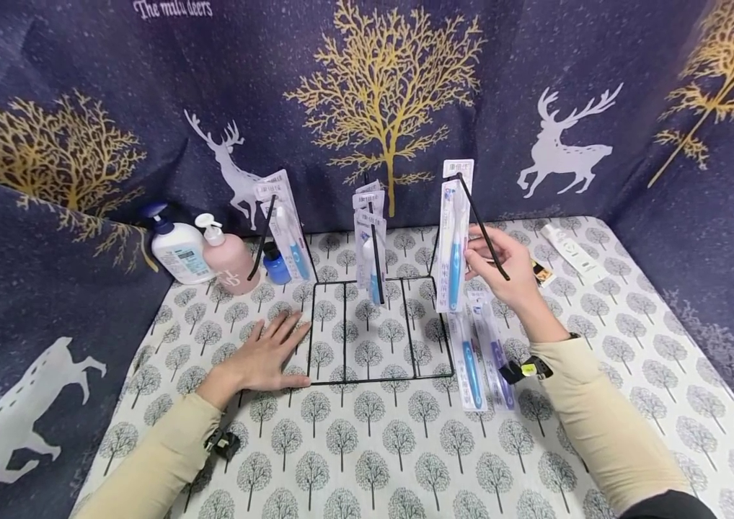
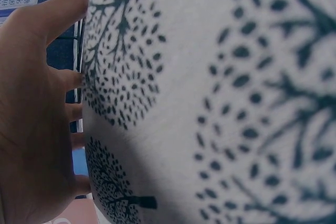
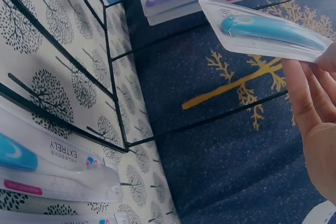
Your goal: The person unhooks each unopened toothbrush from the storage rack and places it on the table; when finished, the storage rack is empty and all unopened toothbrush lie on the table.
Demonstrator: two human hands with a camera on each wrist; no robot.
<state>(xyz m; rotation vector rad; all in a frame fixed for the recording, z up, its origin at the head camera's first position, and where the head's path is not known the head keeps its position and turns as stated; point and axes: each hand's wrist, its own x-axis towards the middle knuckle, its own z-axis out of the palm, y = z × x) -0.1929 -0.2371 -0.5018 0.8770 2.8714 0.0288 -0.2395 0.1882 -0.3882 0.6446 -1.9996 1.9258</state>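
My right hand (image 1: 506,267) pinches the edge of a packaged toothbrush (image 1: 455,249) with a blue handle. The pack stands upright at the right hook of a black wire rack (image 1: 345,331), the hook's arm slanting across its top. In the right wrist view, fingertips and thumb grip one end of the pack (image 3: 270,32). My left hand (image 1: 270,353) lies spread on the patterned cloth, its thumb and fingertips at the rack's left side. More toothbrush packs hang from the left hook (image 1: 266,238) and the middle hook (image 1: 376,252).
Two packaged toothbrushes, one blue (image 1: 469,367) and one purple (image 1: 500,367), lie right of the rack. Back left stand a white pump bottle (image 1: 179,249), a pink pump bottle (image 1: 231,263) and a small blue bottle (image 1: 276,268). A white tube (image 1: 571,251) lies back right.
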